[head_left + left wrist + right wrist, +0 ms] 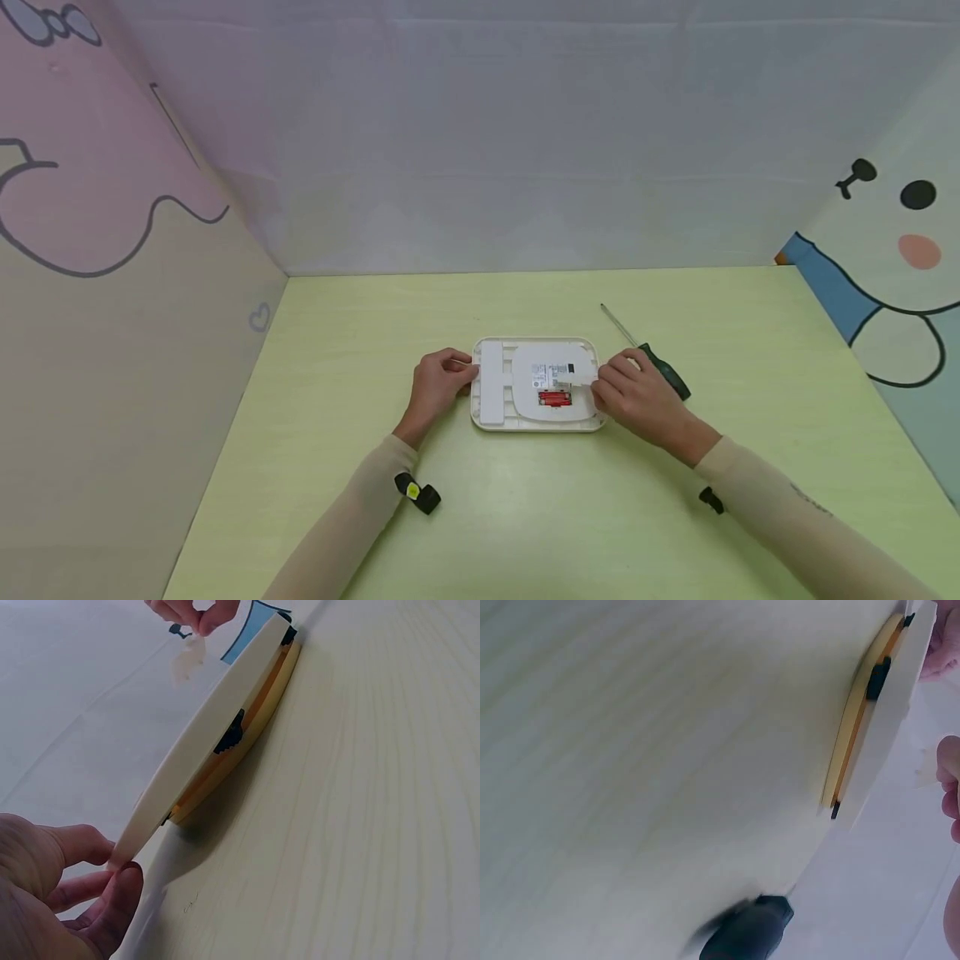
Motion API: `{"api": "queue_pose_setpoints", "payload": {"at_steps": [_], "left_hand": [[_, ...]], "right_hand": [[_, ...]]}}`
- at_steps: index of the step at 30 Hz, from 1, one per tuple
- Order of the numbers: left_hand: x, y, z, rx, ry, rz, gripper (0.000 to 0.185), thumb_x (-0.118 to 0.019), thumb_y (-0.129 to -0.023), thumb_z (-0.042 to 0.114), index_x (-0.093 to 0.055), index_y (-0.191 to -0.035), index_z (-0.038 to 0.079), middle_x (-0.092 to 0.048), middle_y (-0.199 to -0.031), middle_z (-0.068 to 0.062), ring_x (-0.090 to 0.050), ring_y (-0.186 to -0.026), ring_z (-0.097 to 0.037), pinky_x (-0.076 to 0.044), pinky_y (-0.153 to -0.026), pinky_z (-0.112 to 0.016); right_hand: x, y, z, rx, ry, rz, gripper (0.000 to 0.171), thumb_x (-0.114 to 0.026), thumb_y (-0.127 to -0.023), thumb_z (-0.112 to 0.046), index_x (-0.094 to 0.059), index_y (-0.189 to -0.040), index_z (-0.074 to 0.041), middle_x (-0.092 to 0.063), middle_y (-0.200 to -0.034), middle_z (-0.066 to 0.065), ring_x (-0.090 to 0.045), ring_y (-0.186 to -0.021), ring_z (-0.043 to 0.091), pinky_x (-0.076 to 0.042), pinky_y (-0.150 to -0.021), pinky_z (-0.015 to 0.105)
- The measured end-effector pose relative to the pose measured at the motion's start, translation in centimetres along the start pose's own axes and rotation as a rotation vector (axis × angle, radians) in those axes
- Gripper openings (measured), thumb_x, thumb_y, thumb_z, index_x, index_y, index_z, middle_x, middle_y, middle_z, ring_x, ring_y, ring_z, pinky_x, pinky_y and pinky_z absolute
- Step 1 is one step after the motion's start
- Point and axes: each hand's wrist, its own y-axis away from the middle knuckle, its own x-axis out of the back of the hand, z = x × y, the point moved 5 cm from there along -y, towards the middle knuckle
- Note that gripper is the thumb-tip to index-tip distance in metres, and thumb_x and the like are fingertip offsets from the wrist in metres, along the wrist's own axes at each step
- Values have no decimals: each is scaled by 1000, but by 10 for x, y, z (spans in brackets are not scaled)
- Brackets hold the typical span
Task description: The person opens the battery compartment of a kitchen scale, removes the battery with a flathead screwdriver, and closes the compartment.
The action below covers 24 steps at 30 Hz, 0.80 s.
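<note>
Hands at an upturned white device with its battery bay open

White device [536,385] lying face down on the pale green table [525,517], between the two hands. Left hand [437,387]: fingers curled against the device's left edge, thumb and fingertips [124,881] touching the rim, as the left wrist view shows; the flat white bar [492,382] on the device's back lies just beside these fingers. Right hand [633,392]: thumb and forefinger pinched on a small white cover [579,380], which in the left wrist view is seen raised a little above the device, the remaining fingers loosely bent. Just below the pinching fingertips, the open bay shows red batteries [554,399]; a printed label [551,372] sits just to the left of the fingertips. Behind the right hand, partly hidden by its knuckles, a screwdriver [663,371] with a dark green handle rests on the table, its thin shaft pointing away from the fingers toward the back wall. Both forearms wear beige sleeves [360,508]. Wrist views show an orange-yellow layer [851,742] with black feet on the device's underside, against the table.
</note>
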Motion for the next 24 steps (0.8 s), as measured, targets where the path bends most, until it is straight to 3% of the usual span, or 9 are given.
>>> {"api": "queue_pose_setpoints", "payload": {"at_steps": [10,24], "left_hand": [[0,0,1,-7,13,6,14,-77,-83,15,-73,-94,8,-71,-80,-9,-65,-60,-13,-54,-56,-26],[3,2,3,-67,29,28,15,-80,-80,12,-73,-93,10,-72,-81,-7,-65,-60,-14,-53,-54,-25]], "right_hand": [[19,22,35,-54,36,125,36,-39,-102,-13,-62,-78,2,-59,-75,13,-55,-74,31,-47,-74,50],[38,84,85,-236,108,154,39,-38,-101,-15,-58,-73,3,-56,-69,16,-51,-68,36,-42,-72,57]]}}
